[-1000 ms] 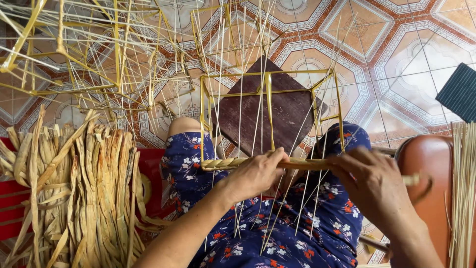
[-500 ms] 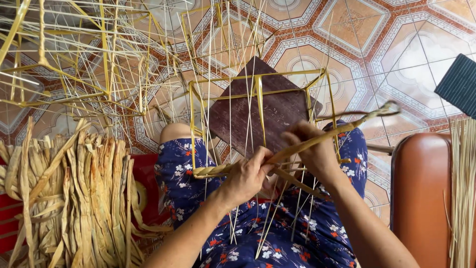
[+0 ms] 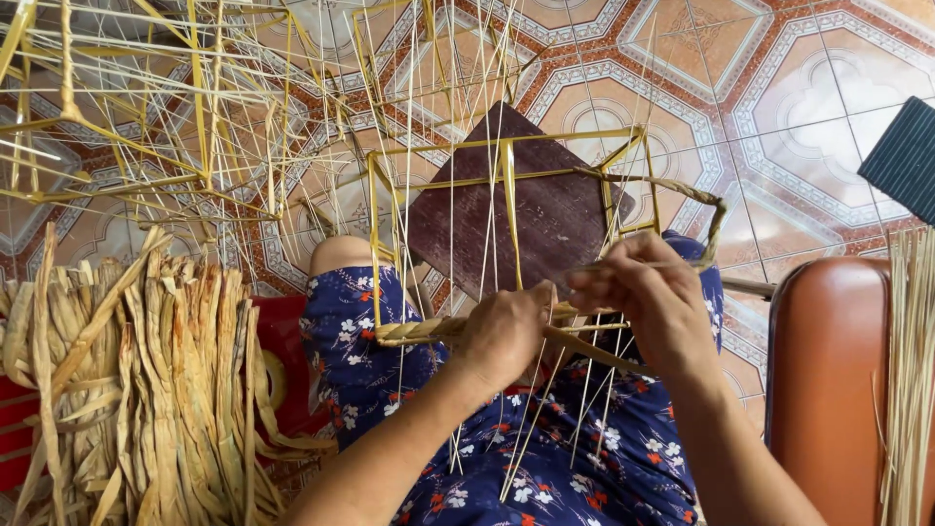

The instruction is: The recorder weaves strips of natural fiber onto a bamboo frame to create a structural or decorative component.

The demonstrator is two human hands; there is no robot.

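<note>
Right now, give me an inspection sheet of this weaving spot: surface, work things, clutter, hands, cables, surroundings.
Surface: patterned tile floor; dark square board lies on it.
Work things: yellow stick frame strung with thin upright ribs, over the lap; flat woven strand along its near edge.
Clutter: pile of dried fibre strips; more stick frames at upper left.
Hands: left hand closed on the woven strand; right hand pinches a strand.
Cables: nothing seen.
Surroundings: brown padded seat, pale straw bundle, dark ribbed object.

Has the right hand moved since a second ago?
Yes. The right hand has shifted left toward the dark board, pulling the twisted fibre strand with it.
</note>
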